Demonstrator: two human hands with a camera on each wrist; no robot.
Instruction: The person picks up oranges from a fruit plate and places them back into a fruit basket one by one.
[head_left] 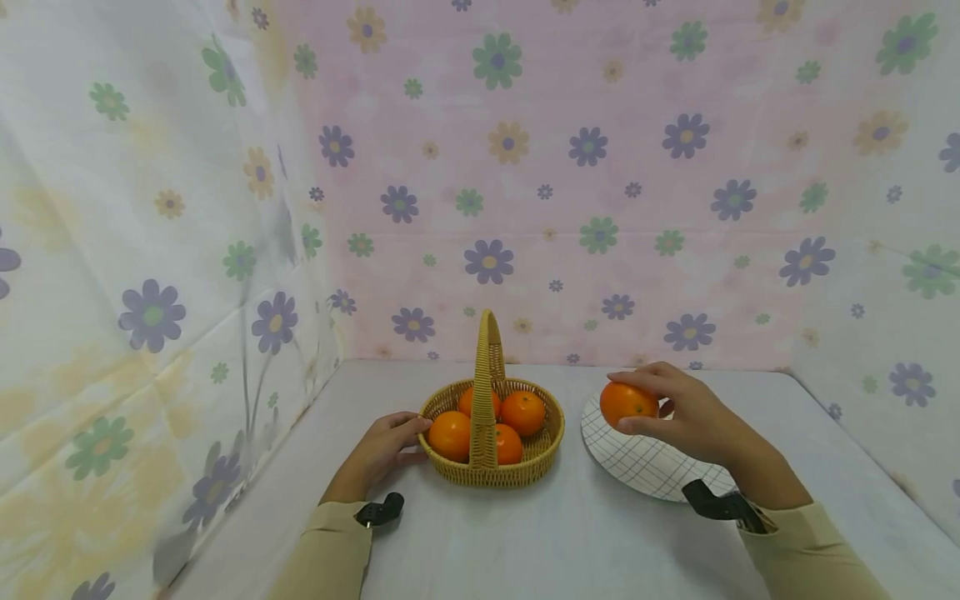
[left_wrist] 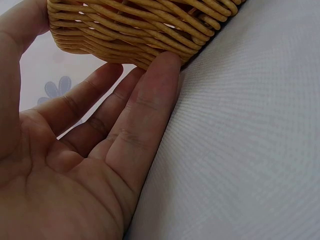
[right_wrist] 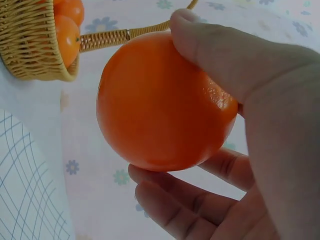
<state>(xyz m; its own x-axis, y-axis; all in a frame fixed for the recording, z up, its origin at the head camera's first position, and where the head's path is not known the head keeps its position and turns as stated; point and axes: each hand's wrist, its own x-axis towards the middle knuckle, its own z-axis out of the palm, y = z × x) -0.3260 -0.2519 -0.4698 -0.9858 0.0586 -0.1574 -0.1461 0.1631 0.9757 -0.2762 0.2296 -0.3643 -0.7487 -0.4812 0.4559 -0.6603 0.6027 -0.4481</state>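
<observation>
My right hand (head_left: 686, 412) grips an orange (head_left: 628, 406) between thumb and fingers, raised over the white plate (head_left: 652, 467) with its blue grid pattern. In the right wrist view the thumb lies on one side of this orange (right_wrist: 160, 105), with fingertips against the other. A yellow wicker basket (head_left: 491, 477) with a tall handle stands in the middle, holding several oranges (head_left: 450, 436). At its left end, my left hand (head_left: 382, 446) holds the basket by the rim and side. The left wrist view shows fingertips (left_wrist: 162, 67) against the woven wall (left_wrist: 120, 30).
A white cloth covers the table (head_left: 487, 542). Flowered curtains rise behind it (head_left: 555, 208) and along its left and right sides. The basket's handle (head_left: 483, 392) arches high above the fruit. The plate lies a short gap to the right of the basket.
</observation>
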